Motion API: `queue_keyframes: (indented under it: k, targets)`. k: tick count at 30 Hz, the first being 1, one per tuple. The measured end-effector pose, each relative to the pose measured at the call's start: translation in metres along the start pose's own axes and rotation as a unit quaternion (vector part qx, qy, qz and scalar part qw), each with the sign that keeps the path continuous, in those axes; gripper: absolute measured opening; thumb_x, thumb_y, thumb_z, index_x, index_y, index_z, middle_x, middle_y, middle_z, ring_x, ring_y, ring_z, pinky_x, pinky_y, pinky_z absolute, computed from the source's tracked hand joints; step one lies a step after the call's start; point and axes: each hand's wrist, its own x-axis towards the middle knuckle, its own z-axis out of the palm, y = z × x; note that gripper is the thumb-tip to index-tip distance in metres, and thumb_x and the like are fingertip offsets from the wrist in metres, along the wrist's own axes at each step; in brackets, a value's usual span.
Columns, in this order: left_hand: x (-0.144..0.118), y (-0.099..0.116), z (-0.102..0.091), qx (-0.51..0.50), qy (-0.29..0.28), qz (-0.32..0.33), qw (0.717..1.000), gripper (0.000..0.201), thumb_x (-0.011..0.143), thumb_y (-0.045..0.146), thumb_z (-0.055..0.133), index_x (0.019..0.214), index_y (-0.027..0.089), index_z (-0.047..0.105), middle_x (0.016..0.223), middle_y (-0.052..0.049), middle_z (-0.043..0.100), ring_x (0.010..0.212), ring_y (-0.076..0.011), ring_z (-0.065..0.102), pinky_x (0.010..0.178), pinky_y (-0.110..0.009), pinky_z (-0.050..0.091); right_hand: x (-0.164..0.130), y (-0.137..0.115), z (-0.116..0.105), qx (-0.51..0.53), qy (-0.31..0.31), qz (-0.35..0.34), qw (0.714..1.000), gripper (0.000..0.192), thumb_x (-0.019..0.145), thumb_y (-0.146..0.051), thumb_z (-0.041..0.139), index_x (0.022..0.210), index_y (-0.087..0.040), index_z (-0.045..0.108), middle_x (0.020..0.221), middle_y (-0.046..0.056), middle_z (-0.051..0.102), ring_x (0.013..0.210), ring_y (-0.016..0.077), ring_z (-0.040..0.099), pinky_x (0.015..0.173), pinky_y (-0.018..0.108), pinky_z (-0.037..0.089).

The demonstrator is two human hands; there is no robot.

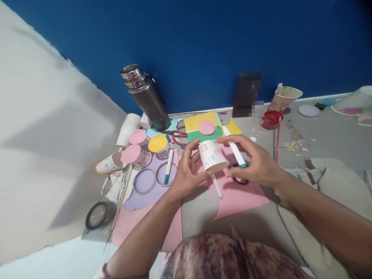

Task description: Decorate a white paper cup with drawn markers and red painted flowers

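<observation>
Head view, looking forward and down, showed a person's two bare hands meeting over a pink paper sheet (247,195) on a grey floor beside a blue wall. Between them was a white paper cup (212,155) with coloured lettering on its side, lifted clear of the sheet. It lay tipped over: its long axis ran roughly from upper left to lower right, with the closed base pointing up and away towards the wall and the wide open mouth pointing down towards the person. The left hand (186,172) pinched the cup's near side, thumb and fingertips closed on its wall. The right hand (255,164) steadied the far side with its fingertips while also clamping a white marker with a teal cap (234,149) between its fingers, cap end towards the wrist. A second marker with a pink tip (216,186) lay just under the cup. Decorating the cup seemed to be the step in hand; writing more would likely call for freeing the marker into a writing hold and bracing the cup. Lidded cups (136,149), scissors (178,135), tape rolls (144,181) and a steel flask (145,97) lay beyond.
</observation>
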Motion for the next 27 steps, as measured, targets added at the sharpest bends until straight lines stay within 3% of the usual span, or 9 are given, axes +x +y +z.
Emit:
queue_keyframes:
  k: [8, 11, 14, 16, 19, 21, 24, 26, 27]
  targets:
    - [-0.004, -0.007, 0.008, -0.133, -0.016, -0.066, 0.989, 0.089, 0.065, 0.037, 0.102, 0.138, 0.030, 0.052, 0.145, -0.009, 0.058, 0.146, -0.0350, 0.053, 0.117, -0.046, 0.051, 0.000, 0.006, 0.007, 0.119, -0.014, 0.045, 0.992, 0.079, 0.069, -0.056, 0.096, 0.134, -0.026, 0.062, 0.138, 0.014, 0.071, 0.112, 0.0313, 0.075, 0.089, 0.044, 0.064]
    - [-0.004, -0.008, 0.009, -0.082, -0.039, -0.041, 0.995, 0.090, 0.069, 0.035, 0.100, 0.142, 0.030, 0.048, 0.155, -0.011, 0.053, 0.152, -0.0358, 0.048, 0.123, -0.051, 0.046, -0.001, 0.008, 0.007, 0.039, -0.004, 0.030, 0.999, 0.078, 0.071, -0.054, 0.095, 0.136, -0.027, 0.062, 0.137, 0.014, 0.072, 0.115, 0.0337, 0.073, 0.092, 0.047, 0.063]
    - [-0.003, -0.003, 0.005, 0.053, -0.040, 0.005, 0.998, 0.095, 0.070, 0.036, 0.099, 0.149, 0.029, 0.048, 0.165, -0.013, 0.044, 0.158, -0.0376, 0.040, 0.131, -0.055, 0.035, -0.002, 0.011, 0.009, -0.087, -0.007, -0.030, 0.996, 0.081, 0.069, -0.049, 0.097, 0.140, -0.027, 0.064, 0.134, 0.015, 0.072, 0.122, 0.0394, 0.068, 0.094, 0.053, 0.062]
    - [-0.003, 0.000, 0.002, 0.123, -0.040, 0.000, 0.992, 0.093, 0.071, 0.036, 0.099, 0.150, 0.028, 0.051, 0.164, -0.013, 0.047, 0.156, -0.0391, 0.043, 0.131, -0.057, 0.034, -0.002, 0.013, 0.011, -0.122, -0.026, -0.061, 0.990, 0.081, 0.069, -0.047, 0.097, 0.141, -0.028, 0.065, 0.133, 0.015, 0.073, 0.123, 0.0405, 0.067, 0.093, 0.054, 0.062]
    - [-0.003, 0.002, -0.001, 0.091, -0.041, -0.026, 0.995, 0.092, 0.070, 0.036, 0.099, 0.149, 0.026, 0.053, 0.162, -0.014, 0.051, 0.152, -0.0399, 0.049, 0.129, -0.056, 0.039, -0.002, 0.012, 0.011, -0.108, -0.039, -0.069, 0.991, 0.086, 0.067, -0.046, 0.098, 0.144, -0.029, 0.063, 0.136, 0.014, 0.072, 0.124, 0.0393, 0.068, 0.095, 0.053, 0.062]
    - [-0.002, 0.001, -0.001, 0.046, -0.038, -0.030, 0.998, 0.090, 0.069, 0.035, 0.099, 0.147, 0.026, 0.054, 0.160, -0.014, 0.052, 0.151, -0.0387, 0.052, 0.128, -0.054, 0.041, -0.004, 0.010, 0.008, -0.064, -0.014, -0.072, 0.995, 0.088, 0.068, -0.047, 0.098, 0.145, -0.029, 0.061, 0.140, 0.014, 0.071, 0.127, 0.0375, 0.068, 0.098, 0.051, 0.062]
    - [0.000, 0.000, -0.001, 0.028, -0.032, -0.015, 0.999, 0.084, 0.068, 0.032, 0.099, 0.140, 0.025, 0.057, 0.153, -0.013, 0.056, 0.147, -0.0360, 0.055, 0.127, -0.052, 0.043, -0.008, 0.006, 0.002, 0.015, 0.061, -0.098, 0.993, 0.055, 0.087, -0.040, 0.086, 0.137, -0.028, 0.067, 0.126, 0.010, 0.079, 0.115, 0.0287, 0.075, 0.096, 0.042, 0.061]
    - [0.002, 0.000, -0.001, 0.032, -0.032, -0.009, 0.999, 0.081, 0.068, 0.031, 0.099, 0.137, 0.025, 0.057, 0.147, -0.012, 0.058, 0.144, -0.0347, 0.058, 0.125, -0.051, 0.045, -0.011, 0.002, 0.001, 0.072, 0.079, -0.119, 0.987, 0.024, 0.102, -0.034, 0.070, 0.125, -0.027, 0.073, 0.097, 0.005, 0.082, 0.086, 0.0207, 0.077, 0.078, 0.035, 0.061]
    - [0.002, 0.001, -0.001, 0.037, -0.031, -0.008, 0.999, 0.080, 0.068, 0.030, 0.099, 0.136, 0.025, 0.057, 0.144, -0.011, 0.059, 0.142, -0.0344, 0.058, 0.125, -0.051, 0.046, -0.012, 0.000, 0.000, 0.094, 0.078, -0.131, 0.984, 0.019, 0.106, -0.033, 0.063, 0.120, -0.027, 0.075, 0.084, 0.002, 0.079, 0.074, 0.0187, 0.074, 0.070, 0.034, 0.059]
